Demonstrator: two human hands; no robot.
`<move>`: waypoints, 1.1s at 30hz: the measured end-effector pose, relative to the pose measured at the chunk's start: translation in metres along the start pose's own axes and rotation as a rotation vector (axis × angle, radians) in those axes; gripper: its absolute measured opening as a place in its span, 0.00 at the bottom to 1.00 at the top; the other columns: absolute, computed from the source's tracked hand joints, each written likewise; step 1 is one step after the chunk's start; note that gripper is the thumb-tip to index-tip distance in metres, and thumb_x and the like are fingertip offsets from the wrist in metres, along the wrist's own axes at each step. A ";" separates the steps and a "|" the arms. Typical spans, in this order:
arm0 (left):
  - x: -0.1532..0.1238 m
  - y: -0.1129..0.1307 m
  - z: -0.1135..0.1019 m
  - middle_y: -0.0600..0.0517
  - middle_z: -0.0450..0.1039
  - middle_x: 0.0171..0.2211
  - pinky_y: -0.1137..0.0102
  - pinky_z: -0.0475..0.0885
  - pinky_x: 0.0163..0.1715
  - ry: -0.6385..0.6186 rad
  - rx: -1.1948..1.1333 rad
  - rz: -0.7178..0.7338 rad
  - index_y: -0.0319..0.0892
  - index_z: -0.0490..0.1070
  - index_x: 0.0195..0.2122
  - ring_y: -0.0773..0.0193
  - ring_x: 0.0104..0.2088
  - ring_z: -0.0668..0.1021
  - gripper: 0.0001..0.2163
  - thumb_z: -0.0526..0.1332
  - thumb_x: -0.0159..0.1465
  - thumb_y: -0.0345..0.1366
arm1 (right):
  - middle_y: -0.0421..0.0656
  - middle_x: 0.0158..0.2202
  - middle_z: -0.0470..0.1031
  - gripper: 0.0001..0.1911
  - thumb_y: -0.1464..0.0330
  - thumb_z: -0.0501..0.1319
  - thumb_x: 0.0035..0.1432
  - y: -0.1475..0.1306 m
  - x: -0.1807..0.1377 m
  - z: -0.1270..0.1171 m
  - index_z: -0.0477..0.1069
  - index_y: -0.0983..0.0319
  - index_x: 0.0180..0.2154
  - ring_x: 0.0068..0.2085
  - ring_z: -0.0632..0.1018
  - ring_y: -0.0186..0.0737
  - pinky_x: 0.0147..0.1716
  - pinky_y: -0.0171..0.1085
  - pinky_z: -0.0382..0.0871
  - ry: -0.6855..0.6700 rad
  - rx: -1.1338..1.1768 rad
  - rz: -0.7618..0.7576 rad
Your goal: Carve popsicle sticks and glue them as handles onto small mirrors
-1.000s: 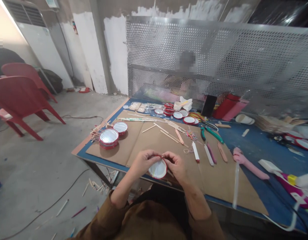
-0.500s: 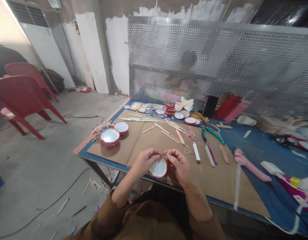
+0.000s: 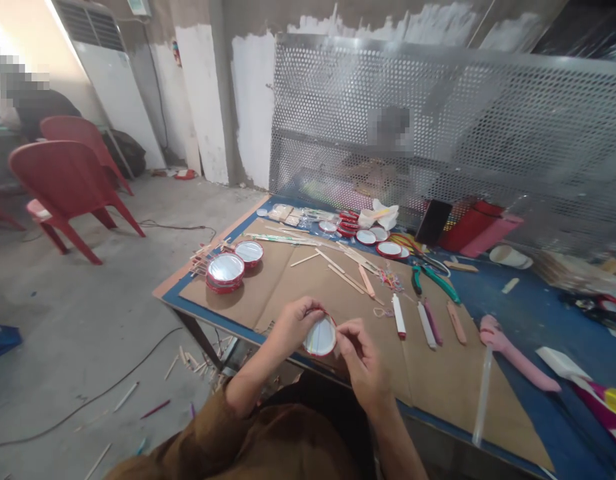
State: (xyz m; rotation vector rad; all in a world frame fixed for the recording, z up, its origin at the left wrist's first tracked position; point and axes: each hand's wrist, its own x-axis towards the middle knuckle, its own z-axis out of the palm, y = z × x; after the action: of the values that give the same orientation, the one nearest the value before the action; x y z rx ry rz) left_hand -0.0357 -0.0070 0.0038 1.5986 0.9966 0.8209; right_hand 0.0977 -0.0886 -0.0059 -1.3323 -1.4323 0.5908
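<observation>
My right hand has dropped from the top rim to the right side, away from my left fingers; view swung slightly too. Blue-topped rectangular table [image 3: 493, 293], flat brown cardboard sheet [image 3: 283, 293] on it. White-faced, red-rimmed round disc [image 3: 320, 338] held above the near edge. Probably light, stiff rim, face maybe thin and easily dented: best held by rim. Left hand [image 3: 299, 325] pinches upper-left rim. Right hand [image 3: 362, 355] curled at right rim; can't tell if pinched shut.
</observation>
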 end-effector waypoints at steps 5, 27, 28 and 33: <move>-0.001 -0.001 0.002 0.53 0.74 0.27 0.74 0.66 0.30 0.069 0.055 0.027 0.40 0.71 0.30 0.66 0.29 0.73 0.07 0.54 0.57 0.33 | 0.43 0.30 0.70 0.06 0.70 0.53 0.60 -0.004 -0.025 0.010 0.68 0.59 0.34 0.34 0.72 0.37 0.34 0.35 0.66 0.040 -0.242 -0.151; -0.008 -0.004 0.002 0.53 0.74 0.29 0.74 0.67 0.32 0.159 0.032 0.075 0.40 0.71 0.33 0.66 0.31 0.73 0.08 0.53 0.59 0.34 | 0.45 0.24 0.78 0.18 0.53 0.61 0.50 -0.013 -0.035 0.022 0.74 0.61 0.29 0.22 0.73 0.38 0.21 0.34 0.66 0.208 -0.080 0.431; -0.008 -0.004 0.002 0.53 0.74 0.29 0.74 0.67 0.32 0.163 0.032 0.072 0.41 0.71 0.33 0.66 0.31 0.73 0.08 0.53 0.59 0.34 | 0.45 0.24 0.77 0.18 0.52 0.61 0.49 -0.014 -0.034 0.021 0.74 0.61 0.29 0.21 0.73 0.37 0.21 0.34 0.67 0.204 -0.061 0.445; -0.010 -0.006 0.004 0.53 0.74 0.29 0.74 0.66 0.31 0.193 0.047 0.065 0.41 0.71 0.33 0.66 0.30 0.73 0.08 0.53 0.59 0.34 | 0.45 0.24 0.77 0.19 0.53 0.63 0.47 -0.014 -0.032 0.020 0.74 0.63 0.28 0.23 0.76 0.38 0.25 0.35 0.71 0.183 0.066 0.510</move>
State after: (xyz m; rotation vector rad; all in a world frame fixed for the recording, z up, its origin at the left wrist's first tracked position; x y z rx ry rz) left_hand -0.0379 -0.0169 -0.0029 1.6208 1.1118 1.0183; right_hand 0.0685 -0.1157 -0.0111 -1.6629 -0.9148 0.8133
